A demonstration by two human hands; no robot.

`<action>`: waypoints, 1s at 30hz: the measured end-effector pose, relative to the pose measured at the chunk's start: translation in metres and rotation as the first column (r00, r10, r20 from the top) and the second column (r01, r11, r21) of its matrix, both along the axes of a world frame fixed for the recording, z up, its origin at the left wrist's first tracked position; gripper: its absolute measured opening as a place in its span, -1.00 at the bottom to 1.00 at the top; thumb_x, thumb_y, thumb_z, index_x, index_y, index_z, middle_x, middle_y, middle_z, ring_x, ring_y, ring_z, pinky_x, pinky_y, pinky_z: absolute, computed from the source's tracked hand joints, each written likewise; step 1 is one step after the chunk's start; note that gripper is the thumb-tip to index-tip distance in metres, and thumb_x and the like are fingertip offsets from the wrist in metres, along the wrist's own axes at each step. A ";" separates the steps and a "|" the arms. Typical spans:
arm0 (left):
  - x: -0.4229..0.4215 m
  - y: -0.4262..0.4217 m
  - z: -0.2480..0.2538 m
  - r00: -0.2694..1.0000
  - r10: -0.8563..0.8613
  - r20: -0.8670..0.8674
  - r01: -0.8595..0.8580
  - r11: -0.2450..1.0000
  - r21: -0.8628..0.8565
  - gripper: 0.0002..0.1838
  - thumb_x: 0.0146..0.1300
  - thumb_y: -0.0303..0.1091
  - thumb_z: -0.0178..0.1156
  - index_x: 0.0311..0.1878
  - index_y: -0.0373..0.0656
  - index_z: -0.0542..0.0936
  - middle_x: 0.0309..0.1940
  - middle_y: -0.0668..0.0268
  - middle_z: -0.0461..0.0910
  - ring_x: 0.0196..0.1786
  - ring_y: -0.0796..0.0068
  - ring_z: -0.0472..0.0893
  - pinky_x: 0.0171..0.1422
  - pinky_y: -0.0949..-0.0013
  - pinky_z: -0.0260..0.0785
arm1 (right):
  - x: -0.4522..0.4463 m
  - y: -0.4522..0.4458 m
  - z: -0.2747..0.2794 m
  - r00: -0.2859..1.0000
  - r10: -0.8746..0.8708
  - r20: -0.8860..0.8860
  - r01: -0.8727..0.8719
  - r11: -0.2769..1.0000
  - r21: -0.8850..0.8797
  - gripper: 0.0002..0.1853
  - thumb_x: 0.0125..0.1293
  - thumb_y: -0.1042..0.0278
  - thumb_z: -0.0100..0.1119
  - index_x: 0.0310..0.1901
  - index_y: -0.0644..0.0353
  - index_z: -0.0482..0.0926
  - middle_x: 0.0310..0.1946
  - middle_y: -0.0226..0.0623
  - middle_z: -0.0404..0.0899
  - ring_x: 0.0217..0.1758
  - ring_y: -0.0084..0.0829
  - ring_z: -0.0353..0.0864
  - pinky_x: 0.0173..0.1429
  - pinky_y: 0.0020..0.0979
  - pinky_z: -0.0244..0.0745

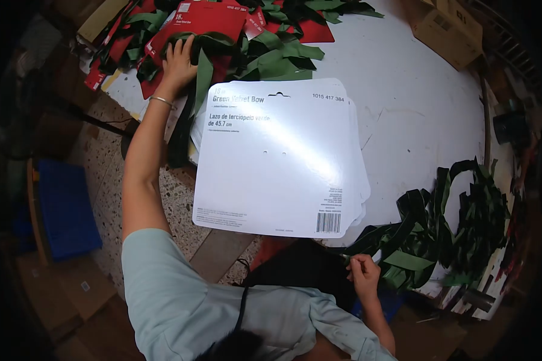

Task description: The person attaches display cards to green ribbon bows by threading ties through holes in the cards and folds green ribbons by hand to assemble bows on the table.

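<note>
My left hand (179, 67) lies spread on a green bow (214, 42) near the left edge of the bench (397, 108), my right hand (365, 275) clenched, contents unclear.

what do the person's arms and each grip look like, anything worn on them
The left arm has a loose, pale blue-green fabric sleeve and a thin, silver-coloured band round the wrist. The right arm has a matching sleeve and no visible band. Left grip and right grip are gloveless.
</note>
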State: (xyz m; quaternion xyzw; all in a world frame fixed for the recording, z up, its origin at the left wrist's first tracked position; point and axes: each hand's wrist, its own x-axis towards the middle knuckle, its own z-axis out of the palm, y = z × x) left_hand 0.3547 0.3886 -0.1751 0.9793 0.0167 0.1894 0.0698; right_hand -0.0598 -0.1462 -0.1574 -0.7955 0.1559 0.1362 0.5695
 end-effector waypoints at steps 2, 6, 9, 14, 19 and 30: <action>0.008 0.004 -0.001 1.000 -0.014 0.024 0.014 1.000 0.015 -0.04 0.01 0.28 0.23 0.46 0.24 0.08 0.45 0.09 0.04 0.48 -0.24 -0.05 0.34 -0.45 -0.05 | 0.001 0.000 0.001 1.000 0.008 0.012 -0.008 1.000 -0.001 -0.91 0.36 0.45 0.11 -0.24 0.30 0.52 -0.54 -0.36 0.57 -0.62 -0.66 0.48 -0.53 -0.60 0.39; 0.013 -0.004 0.026 0.995 0.069 -0.079 -0.063 0.995 0.072 -0.02 -0.03 0.31 0.24 0.47 0.29 0.08 0.46 0.05 0.01 0.47 -0.29 -0.02 0.33 -0.46 -0.04 | 0.001 -0.001 0.002 0.999 0.027 0.030 -0.027 1.000 -0.001 -0.90 0.36 0.44 0.10 -0.24 0.30 0.53 -0.54 -0.36 0.57 -0.62 -0.65 0.48 -0.52 -0.59 0.40; 0.003 -0.019 0.042 0.979 0.164 -0.122 -0.154 0.984 0.093 -0.07 -0.01 0.19 0.30 0.45 0.35 0.12 0.47 0.00 -0.02 0.45 -0.33 -0.01 0.32 -0.46 -0.01 | 0.002 -0.001 0.004 0.997 0.062 0.054 -0.062 0.998 -0.002 -0.89 0.36 0.43 0.11 -0.22 0.30 0.54 -0.53 -0.35 0.58 -0.61 -0.65 0.50 -0.51 -0.59 0.40; 0.000 -0.029 0.043 0.999 0.029 0.038 -0.027 0.999 -0.047 -0.13 0.02 -0.18 0.30 0.44 0.19 0.15 0.42 -0.07 0.06 0.40 -0.30 0.11 0.36 -0.24 0.09 | -0.002 -0.007 0.001 0.989 0.112 0.094 -0.116 0.993 0.032 -0.90 0.35 0.46 0.10 -0.21 0.31 0.53 -0.48 -0.34 0.59 -0.56 -0.65 0.52 -0.48 -0.61 0.41; 0.006 -0.048 0.038 0.963 -0.115 0.244 0.198 0.914 -0.353 -0.14 0.11 -0.02 0.26 0.39 -0.26 0.15 0.28 -0.15 0.27 0.34 -0.18 0.26 0.42 0.04 0.12 | -0.003 -0.010 0.002 0.975 0.186 0.123 -0.185 0.983 -0.020 -0.90 0.32 0.45 0.14 -0.21 0.28 0.57 -0.47 -0.29 0.60 -0.52 -0.56 0.59 -0.43 -0.53 0.46; -0.034 -0.096 0.010 0.996 -0.039 0.085 -0.004 0.889 0.458 0.14 0.05 0.48 0.09 0.48 -0.18 0.02 0.41 -0.04 0.08 0.51 -0.22 -0.13 0.34 -0.48 -0.13 | -0.003 -0.016 -0.007 0.802 0.472 0.367 -0.380 0.876 -0.297 -0.91 0.23 0.47 0.21 -0.23 0.22 0.58 -0.45 -0.13 0.58 -0.47 -0.19 0.63 -0.39 -0.31 0.49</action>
